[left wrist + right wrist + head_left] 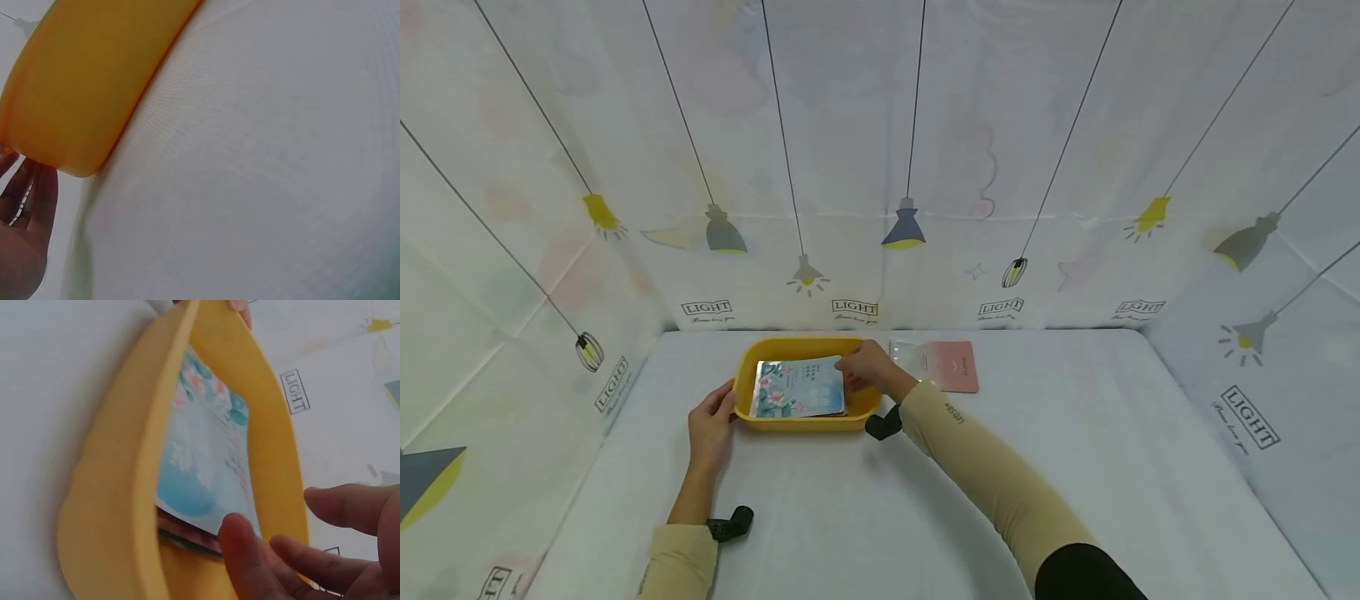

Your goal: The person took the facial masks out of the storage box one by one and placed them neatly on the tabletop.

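A yellow plastic basket (805, 424) sits toward the back of the white table. Inside lies a flat light-blue packet with a flower print (797, 387), on top of at least one darker flat item (187, 536). My left hand (709, 425) grips the basket's left end, thumb over the rim and fingers against the outer wall (69, 100). Over the basket's right end is my right hand (872, 369), its fingers spread. One fingertip (237, 531) is right at the near edge of the blue packet.
A pink flat packet (955, 367) lies on the white table (850, 517) just right of the basket. Behind it rises a white cloth (940, 275) printed with hanging lamps, which also covers both sides.
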`<state>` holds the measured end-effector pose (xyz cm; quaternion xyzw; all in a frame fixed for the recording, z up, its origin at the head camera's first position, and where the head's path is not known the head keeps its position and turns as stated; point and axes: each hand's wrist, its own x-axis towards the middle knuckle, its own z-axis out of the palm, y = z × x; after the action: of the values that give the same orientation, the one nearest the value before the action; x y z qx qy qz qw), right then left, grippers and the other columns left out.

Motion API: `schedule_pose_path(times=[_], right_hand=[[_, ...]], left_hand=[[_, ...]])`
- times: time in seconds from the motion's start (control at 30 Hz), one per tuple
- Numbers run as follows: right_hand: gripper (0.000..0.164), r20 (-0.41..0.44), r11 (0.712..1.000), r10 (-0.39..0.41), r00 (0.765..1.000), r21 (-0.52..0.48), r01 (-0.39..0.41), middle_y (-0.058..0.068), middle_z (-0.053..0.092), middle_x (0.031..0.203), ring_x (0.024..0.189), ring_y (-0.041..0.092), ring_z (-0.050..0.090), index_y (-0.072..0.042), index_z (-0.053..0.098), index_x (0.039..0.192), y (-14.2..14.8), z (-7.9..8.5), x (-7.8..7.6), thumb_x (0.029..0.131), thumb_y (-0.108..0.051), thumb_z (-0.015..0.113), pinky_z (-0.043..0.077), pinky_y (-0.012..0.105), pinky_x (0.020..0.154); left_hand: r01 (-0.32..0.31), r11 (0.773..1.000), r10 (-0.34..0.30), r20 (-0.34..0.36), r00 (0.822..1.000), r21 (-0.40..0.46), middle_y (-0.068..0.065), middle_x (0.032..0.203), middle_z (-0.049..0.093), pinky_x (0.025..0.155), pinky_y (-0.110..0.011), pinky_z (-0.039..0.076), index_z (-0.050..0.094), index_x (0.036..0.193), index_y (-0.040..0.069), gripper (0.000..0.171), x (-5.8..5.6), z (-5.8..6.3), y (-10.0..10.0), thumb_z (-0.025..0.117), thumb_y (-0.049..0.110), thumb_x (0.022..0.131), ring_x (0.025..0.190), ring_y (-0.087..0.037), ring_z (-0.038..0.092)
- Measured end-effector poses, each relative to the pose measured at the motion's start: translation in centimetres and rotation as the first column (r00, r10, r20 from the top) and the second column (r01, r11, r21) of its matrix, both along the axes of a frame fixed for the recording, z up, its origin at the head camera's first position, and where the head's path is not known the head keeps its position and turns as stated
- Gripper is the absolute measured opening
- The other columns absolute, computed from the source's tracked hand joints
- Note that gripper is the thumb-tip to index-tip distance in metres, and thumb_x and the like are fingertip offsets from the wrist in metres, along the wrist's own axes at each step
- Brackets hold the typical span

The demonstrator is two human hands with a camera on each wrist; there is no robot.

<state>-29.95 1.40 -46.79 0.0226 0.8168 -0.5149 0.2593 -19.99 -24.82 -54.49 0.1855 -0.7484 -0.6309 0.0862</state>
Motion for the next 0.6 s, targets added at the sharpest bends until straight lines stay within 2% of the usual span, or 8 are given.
schedule_pose_path(times=[0.07, 0.2, 0.37, 0.47, 0.6], right_hand=[[0.023, 0.003, 1.0, 0.001, 1.0, 0.022, -0.001, 0.015, 0.067, 0.087, 0.069, 0.026, 0.066, 0.005, 0.067, 0.099, -0.5, -0.4, 0.2, 0.09, -0.016, 0.068, 0.061, 0.036, 0.074], [0.017, -0.022, 0.991, 0.014, 1.0, 0.13, -0.011, 0.011, 0.066, 0.084, 0.062, 0.023, 0.064, 0.002, 0.068, 0.092, -1.4, -1.0, 0.6, 0.088, -0.015, 0.07, 0.06, 0.032, 0.068], [0.021, -0.03, 0.97, 0.026, 0.999, 0.243, -0.017, 0.009, 0.065, 0.09, 0.064, 0.025, 0.067, -0.002, 0.065, 0.1, -2.0, -1.2, 1.1, 0.086, -0.015, 0.073, 0.059, 0.03, 0.064], [0.026, -0.026, 0.966, 0.027, 0.999, 0.257, -0.02, 0.009, 0.065, 0.093, 0.066, 0.026, 0.068, -0.002, 0.064, 0.106, -2.3, -1.1, 1.3, 0.086, -0.015, 0.074, 0.06, 0.031, 0.066], [0.026, -0.013, 0.97, -0.006, 1.0, 0.243, 0.009, 0.01, 0.065, 0.089, 0.065, 0.026, 0.067, -0.002, 0.063, 0.106, -2.5, -1.1, 1.5, 0.086, -0.015, 0.074, 0.06, 0.032, 0.069]], left_hand=[[0.005, 1.0, -0.005, -0.013, 1.0, 0.001, -0.006, 0.143, 0.054, 0.08, -0.004, 0.049, 0.052, 0.141, 0.013, 0.044, 0.1, 0.0, 0.0, 0.047, 0.033, 0.103, 0.118, -0.016, 0.055], [0.012, 1.0, -0.012, -0.022, 1.0, 0.0, -0.007, 0.143, 0.054, 0.079, -0.003, 0.049, 0.052, 0.141, 0.012, 0.044, 0.1, 0.0, 0.1, 0.047, 0.034, 0.103, 0.117, -0.016, 0.055], [0.018, 1.0, -0.018, -0.015, 1.0, -0.004, -0.008, 0.143, 0.054, 0.079, -0.004, 0.049, 0.052, 0.141, 0.011, 0.045, 0.1, -0.1, 0.1, 0.048, 0.035, 0.102, 0.115, -0.015, 0.056], [0.019, 1.0, -0.019, -0.02, 1.0, -0.004, -0.008, 0.143, 0.054, 0.079, -0.004, 0.049, 0.051, 0.141, 0.011, 0.045, 0.1, -0.2, 0.1, 0.047, 0.034, 0.103, 0.117, -0.017, 0.056], [0.011, 1.0, -0.011, -0.013, 1.0, 0.004, -0.007, 0.144, 0.054, 0.079, -0.004, 0.049, 0.051, 0.141, 0.011, 0.044, 0.1, -0.1, 0.1, 0.047, 0.033, 0.103, 0.12, -0.02, 0.055]])
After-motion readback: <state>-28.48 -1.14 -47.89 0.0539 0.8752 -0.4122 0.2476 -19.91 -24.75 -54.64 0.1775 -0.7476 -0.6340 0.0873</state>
